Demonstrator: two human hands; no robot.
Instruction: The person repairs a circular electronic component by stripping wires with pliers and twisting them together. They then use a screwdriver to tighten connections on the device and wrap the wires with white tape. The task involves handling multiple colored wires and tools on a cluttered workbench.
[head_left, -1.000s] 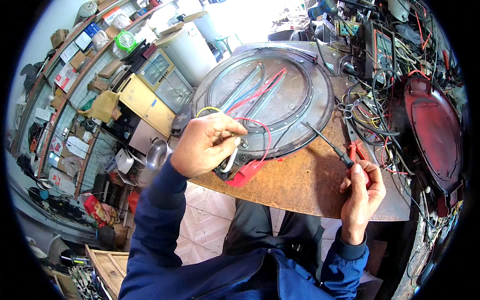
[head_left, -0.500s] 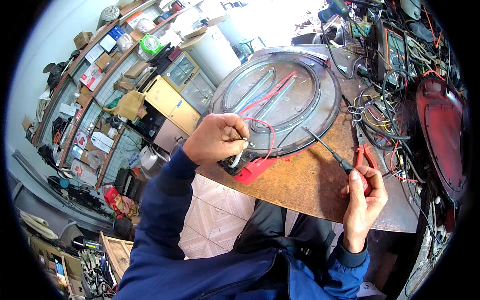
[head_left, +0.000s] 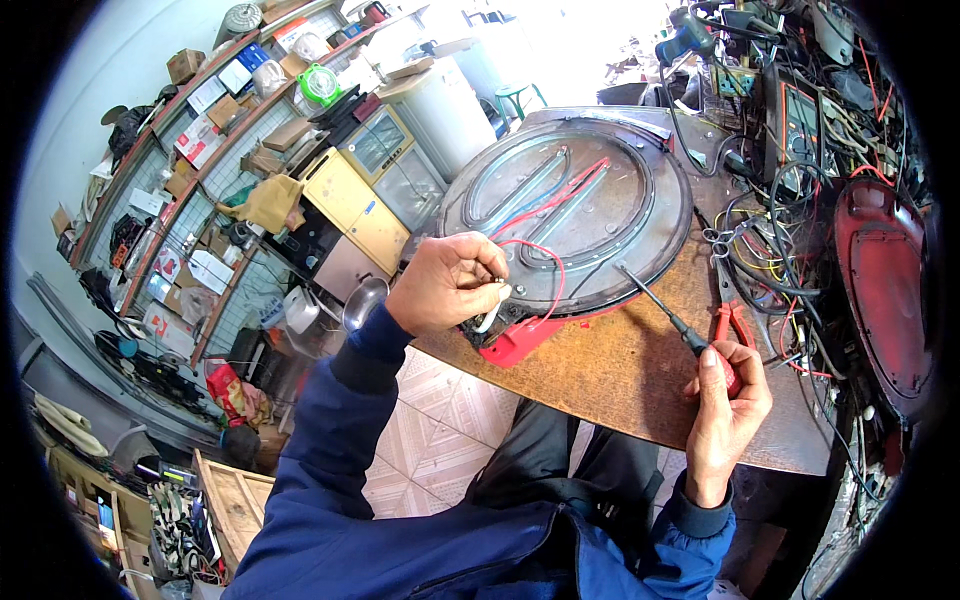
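A round metal plate (head_left: 610,250) with oval heating tubes and red and blue wires lies on the worn wooden bench (head_left: 600,385). My left hand (head_left: 450,285) pinches something small I cannot make out at the plate's near-left edge, beside a white sleeve (head_left: 488,320), a black fitting and a red base part (head_left: 515,348). My right hand (head_left: 725,410) grips a screwdriver (head_left: 682,328) with a red and black handle; its shaft points up-left to the plate's right rim. Red-handled pliers (head_left: 733,315) lie just beyond that hand.
Tangled wires (head_left: 760,250), scissors, electrical equipment and a long dark-red housing (head_left: 880,285) crowd the right side. A power tool (head_left: 682,40) is at the back. Cluttered shelves (head_left: 190,180), a yellow cabinet (head_left: 340,200) and a metal bowl (head_left: 365,300) are at the left, off the bench.
The view has shifted, so the scene sits lower and further right. My left hand's fingers have curled more tightly at the plate's edge. My right hand still holds the screwdriver in much the same way.
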